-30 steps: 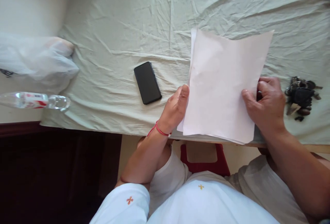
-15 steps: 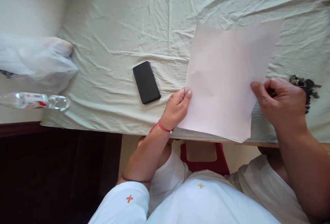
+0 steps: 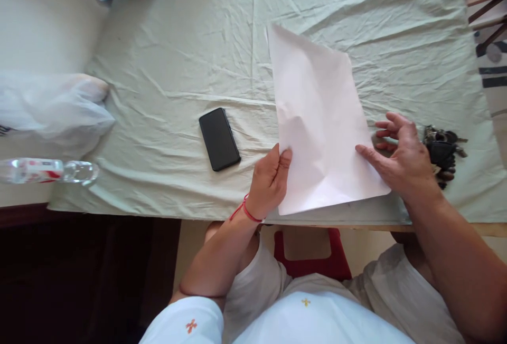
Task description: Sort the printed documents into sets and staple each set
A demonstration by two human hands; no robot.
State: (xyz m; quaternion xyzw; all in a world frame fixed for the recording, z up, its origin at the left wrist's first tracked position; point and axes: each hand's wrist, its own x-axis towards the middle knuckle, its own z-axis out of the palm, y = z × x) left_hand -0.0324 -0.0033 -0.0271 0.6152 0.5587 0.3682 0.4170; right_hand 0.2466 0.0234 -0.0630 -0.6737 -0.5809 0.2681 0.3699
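Note:
White sheets of paper (image 3: 320, 122) are held above the cloth, tilted, with a crease near the left side. My left hand (image 3: 271, 180) is closed on their lower left edge, thumb on top. At the right edge is my right hand (image 3: 404, 154), its fingers apart; the thumb tip meets or overlaps the paper's edge, and I cannot tell whether it presses. A bunch of keys (image 3: 441, 149) lies just right of that hand, partly covered by it. To the left of my left hand a black phone (image 3: 219, 139) rests on the cloth.
A pale green wrinkled cloth (image 3: 174, 59) covers the table. On the left are a clear plastic bottle (image 3: 79, 171) on its side and a white plastic bag (image 3: 59, 109). A red stool (image 3: 317, 267) shows below the table edge.
The paper has swung leftward and now tilts the other way. My right hand has opened its fingers and shifted left along the edge. My left hand keeps its grip. The view has shifted slightly.

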